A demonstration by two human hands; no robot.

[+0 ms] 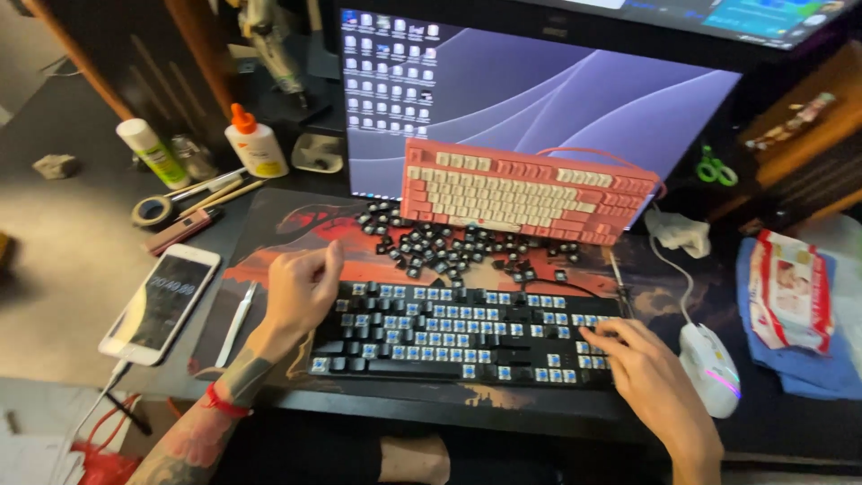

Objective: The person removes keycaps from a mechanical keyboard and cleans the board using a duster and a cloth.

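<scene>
Black keyboard (449, 332) | left hand (301, 292) above | right hand (651, 377) touching keys

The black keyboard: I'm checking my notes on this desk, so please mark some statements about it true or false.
1. Most keycaps are off the black keyboard. True.
2. The loose keycaps lie in a bowl. False: they lie on the desk mat.
3. The pink keyboard leans against the monitor. True.
4. The right hand holds the mouse. False: it rests on the black keyboard's right end.
5. The phone lies left of the left hand. True.
</scene>
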